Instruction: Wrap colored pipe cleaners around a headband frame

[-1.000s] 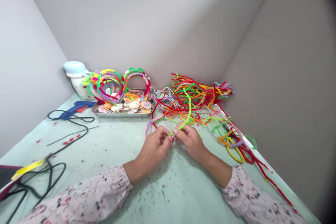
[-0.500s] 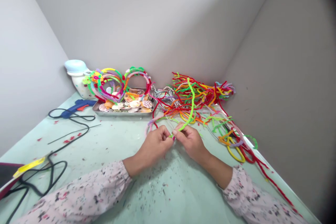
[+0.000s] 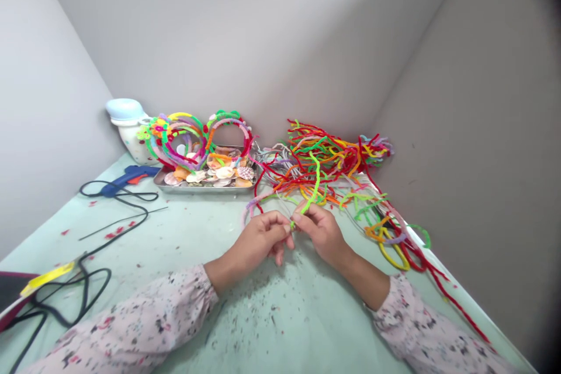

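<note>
Head view: left hand (image 3: 263, 236) and right hand (image 3: 322, 231) close together over the table (image 3: 333, 315), each grip pinching the green pipe cleaner (image 3: 317, 175), which extends beyond the right; behind, a tray (image 3: 205, 190) of shells (image 3: 224, 173).

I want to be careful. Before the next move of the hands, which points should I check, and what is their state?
1. Left hand pinches the green stem: ok.
2. Right hand also grips it: ok.
3. Black cord lies clear of both hands: ok.
4. Blue glue gun is cool: cannot tell.
5. Stem's free end is clear of the colourful pile: cannot tell; they overlap in view.
</note>
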Demonstrator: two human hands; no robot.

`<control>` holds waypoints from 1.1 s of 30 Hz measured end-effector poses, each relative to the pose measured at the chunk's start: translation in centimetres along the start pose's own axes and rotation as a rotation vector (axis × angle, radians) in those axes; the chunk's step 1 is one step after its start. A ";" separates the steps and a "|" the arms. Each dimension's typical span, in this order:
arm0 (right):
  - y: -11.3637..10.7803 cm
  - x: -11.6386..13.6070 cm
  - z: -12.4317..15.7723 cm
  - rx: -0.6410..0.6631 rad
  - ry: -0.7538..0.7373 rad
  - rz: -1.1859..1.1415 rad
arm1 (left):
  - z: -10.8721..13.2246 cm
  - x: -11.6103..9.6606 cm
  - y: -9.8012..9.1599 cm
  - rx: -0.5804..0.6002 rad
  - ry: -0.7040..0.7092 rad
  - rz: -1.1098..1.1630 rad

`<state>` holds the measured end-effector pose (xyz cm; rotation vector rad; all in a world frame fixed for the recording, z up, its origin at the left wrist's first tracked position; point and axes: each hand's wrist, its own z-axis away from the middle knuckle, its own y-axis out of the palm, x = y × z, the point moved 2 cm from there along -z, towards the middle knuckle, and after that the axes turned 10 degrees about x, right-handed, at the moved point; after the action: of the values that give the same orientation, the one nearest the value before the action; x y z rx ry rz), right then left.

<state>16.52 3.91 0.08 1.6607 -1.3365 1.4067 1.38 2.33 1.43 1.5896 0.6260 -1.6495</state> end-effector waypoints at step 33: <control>0.3 0.5 0.4 -0.080 -0.242 0.258 | -0.3 -0.1 -0.5 -0.080 0.010 -0.068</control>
<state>16.31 3.31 0.40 1.6935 -1.7745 1.3012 1.16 2.89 1.39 1.5349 0.7493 -1.6458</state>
